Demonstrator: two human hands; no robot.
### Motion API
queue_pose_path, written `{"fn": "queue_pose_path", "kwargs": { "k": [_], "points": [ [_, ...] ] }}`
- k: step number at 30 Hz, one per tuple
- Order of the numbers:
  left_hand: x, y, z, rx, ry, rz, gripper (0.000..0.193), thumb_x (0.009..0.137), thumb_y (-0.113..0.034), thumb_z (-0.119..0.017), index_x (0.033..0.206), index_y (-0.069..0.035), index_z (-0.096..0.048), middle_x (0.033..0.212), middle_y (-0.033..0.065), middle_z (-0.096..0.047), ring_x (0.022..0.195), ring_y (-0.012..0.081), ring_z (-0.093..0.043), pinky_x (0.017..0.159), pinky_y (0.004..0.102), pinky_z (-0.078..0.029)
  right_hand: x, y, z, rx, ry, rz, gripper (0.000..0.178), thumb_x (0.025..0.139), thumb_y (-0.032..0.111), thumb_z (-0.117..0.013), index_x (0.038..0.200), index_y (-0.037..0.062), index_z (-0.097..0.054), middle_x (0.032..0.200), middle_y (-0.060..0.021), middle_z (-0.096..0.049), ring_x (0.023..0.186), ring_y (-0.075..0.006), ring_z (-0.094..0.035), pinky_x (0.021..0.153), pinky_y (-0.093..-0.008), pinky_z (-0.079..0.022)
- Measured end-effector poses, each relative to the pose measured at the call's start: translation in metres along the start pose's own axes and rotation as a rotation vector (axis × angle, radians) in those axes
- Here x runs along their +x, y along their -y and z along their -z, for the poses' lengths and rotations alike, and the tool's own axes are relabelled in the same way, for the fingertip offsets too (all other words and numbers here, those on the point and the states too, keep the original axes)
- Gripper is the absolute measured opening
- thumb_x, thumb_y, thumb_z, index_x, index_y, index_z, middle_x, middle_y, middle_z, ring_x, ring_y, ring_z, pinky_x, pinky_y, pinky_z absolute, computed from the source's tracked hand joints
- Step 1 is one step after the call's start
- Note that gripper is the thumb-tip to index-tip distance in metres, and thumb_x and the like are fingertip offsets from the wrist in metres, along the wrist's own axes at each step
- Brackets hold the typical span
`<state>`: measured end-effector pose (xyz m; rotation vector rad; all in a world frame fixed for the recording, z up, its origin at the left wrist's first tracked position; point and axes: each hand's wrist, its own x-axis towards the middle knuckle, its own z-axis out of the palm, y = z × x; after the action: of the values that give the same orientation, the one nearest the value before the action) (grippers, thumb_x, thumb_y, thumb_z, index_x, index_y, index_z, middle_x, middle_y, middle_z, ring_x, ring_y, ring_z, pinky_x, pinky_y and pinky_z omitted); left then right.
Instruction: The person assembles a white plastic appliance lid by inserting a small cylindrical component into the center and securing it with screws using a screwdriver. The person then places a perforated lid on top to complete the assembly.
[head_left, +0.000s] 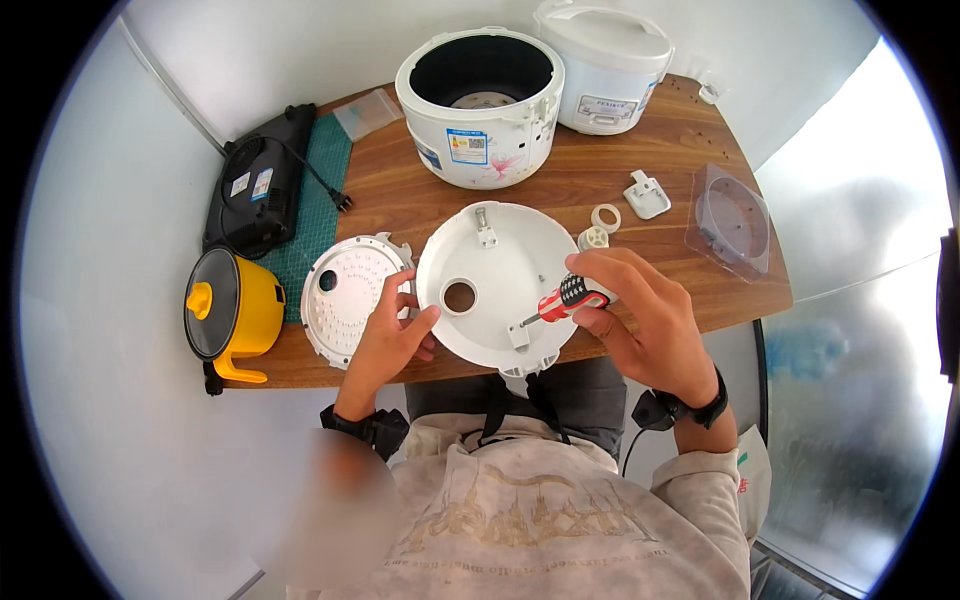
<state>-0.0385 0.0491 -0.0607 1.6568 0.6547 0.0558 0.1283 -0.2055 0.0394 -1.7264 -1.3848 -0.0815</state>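
Near the desk's (380, 210) front edge, fingers are clamped, left hand (384, 340) on white shell (507, 262), right hand (648, 325) on screwdriver (572, 297), tip kinda unclear.

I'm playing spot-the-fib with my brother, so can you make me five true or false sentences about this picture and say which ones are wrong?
1. The right hand holds a red, black and white screwdriver. True.

2. The yellow pot is to the left of the white disc with the dark hole. True.

3. The left hand is holding the yellow pot's handle. False: it is at the left edge of the round white cover.

4. The rice cooker with the pink flower has its lid closed. False: its top is open.

5. The screwdriver points at the round white cover. True.
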Motion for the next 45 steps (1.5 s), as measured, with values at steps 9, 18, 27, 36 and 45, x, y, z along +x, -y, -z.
{"fn": "queue_pose_path", "kwargs": {
  "k": [9, 18, 27, 36, 45],
  "points": [
    [0.01, 0.013, -0.003, -0.064, 0.057, 0.043, 0.064, 0.097, -0.022, -0.064, 0.148, 0.001, -0.032, 0.117, 0.0176, -0.06, 0.08, 0.0167, -0.069, 0.056, 0.0275, -0.061, -0.001, 0.002, -0.003, 0.034, 0.08, -0.009, 0.04, 0.082, 0.002, -0.075, 0.12, 0.0105, -0.064, 0.111, -0.0119, -0.066, 0.08, -0.0288, -0.07, 0.066, -0.0356, -0.057],
    [0.013, 0.009, -0.018, -0.16, 0.081, 0.024, 0.062, 0.097, -0.015, -0.057, 0.152, -0.002, -0.03, 0.131, 0.0169, -0.058, 0.105, 0.0227, -0.068, 0.06, 0.0304, -0.065, -0.008, 0.002, 0.002, 0.078, 0.193, 0.006, 0.046, 0.078, -0.005, -0.072, 0.12, 0.0126, -0.065, 0.129, -0.0134, -0.061, 0.092, -0.0295, -0.07, 0.07, -0.036, -0.059],
    [0.022, 0.013, -0.029, -0.381, 0.127, 0.065, 0.065, 0.098, -0.016, -0.056, 0.153, -0.004, -0.025, 0.131, 0.017, -0.057, 0.109, 0.0238, -0.068, 0.06, 0.0355, -0.066, -0.014, 0.008, 0.011, 0.135, 0.28, 0.085, 0.05, 0.073, -0.014, -0.062, 0.118, 0.0079, -0.068, 0.14, -0.0157, -0.055, 0.105, -0.0346, -0.066, 0.079, -0.0357, -0.057],
    [0.033, 0.021, -0.041, -0.397, 0.122, -0.013, 0.056, 0.099, -0.013, -0.053, 0.15, -0.003, -0.031, 0.13, 0.015, -0.057, 0.108, 0.0204, -0.067, 0.066, 0.0318, -0.066, -0.002, 0.013, 0.018, -0.044, 0.219, 0.111, 0.055, 0.073, -0.01, -0.067, 0.125, 0.0091, -0.067, 0.129, -0.0129, -0.063, 0.1, -0.033, -0.067, 0.08, -0.0369, -0.057],
    [0.035, 0.019, -0.039, -0.325, 0.109, -0.082, 0.05, 0.099, -0.012, -0.052, 0.142, 0.004, -0.032, 0.124, 0.019, -0.056, 0.1, 0.0252, -0.069, 0.053, 0.0335, -0.065, 0.007, 0.038, 0.005, -0.436, 0.249, 0.151, 0.034, 0.075, 0.017, -0.08, 0.107, 0.0139, -0.069, 0.083, -0.0017, -0.055, 0.069, -0.0186, -0.061, 0.053, -0.031, -0.049]
  ]
}}
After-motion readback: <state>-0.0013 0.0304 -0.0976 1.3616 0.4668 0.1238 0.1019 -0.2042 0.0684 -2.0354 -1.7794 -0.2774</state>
